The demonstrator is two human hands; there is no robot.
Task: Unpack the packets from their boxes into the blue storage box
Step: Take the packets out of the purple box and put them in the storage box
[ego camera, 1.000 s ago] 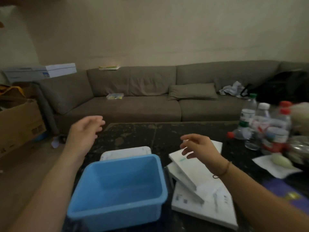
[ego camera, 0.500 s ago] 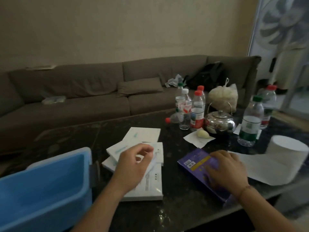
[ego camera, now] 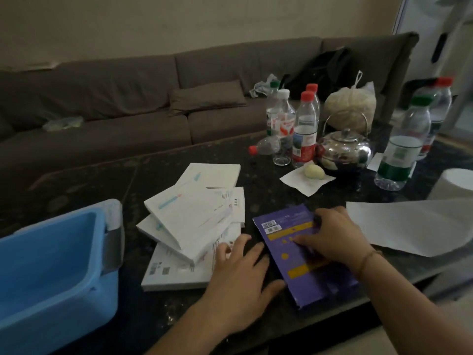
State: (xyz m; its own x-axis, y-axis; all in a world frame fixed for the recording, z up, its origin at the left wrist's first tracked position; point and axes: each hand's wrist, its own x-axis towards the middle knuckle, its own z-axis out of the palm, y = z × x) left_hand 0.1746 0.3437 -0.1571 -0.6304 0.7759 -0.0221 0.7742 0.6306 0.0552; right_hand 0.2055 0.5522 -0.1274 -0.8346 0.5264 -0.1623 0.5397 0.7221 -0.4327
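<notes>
Your left hand [ego camera: 239, 280] is lying flat with its grip spread wide beside the purple box [ego camera: 304, 254], while your right hand [ego camera: 335, 235] is pressing relaxed fingers on top. The box is lying on the table [ego camera: 256, 180], long axis running away from you, barcode end far. The white boxes [ego camera: 194, 221] are sitting just left, the blue storage box [ego camera: 51, 272] beyond them.

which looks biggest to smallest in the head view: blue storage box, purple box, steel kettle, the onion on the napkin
1. blue storage box, nearest and cut off by the frame
2. purple box
3. steel kettle, farther away
4. onion
</notes>
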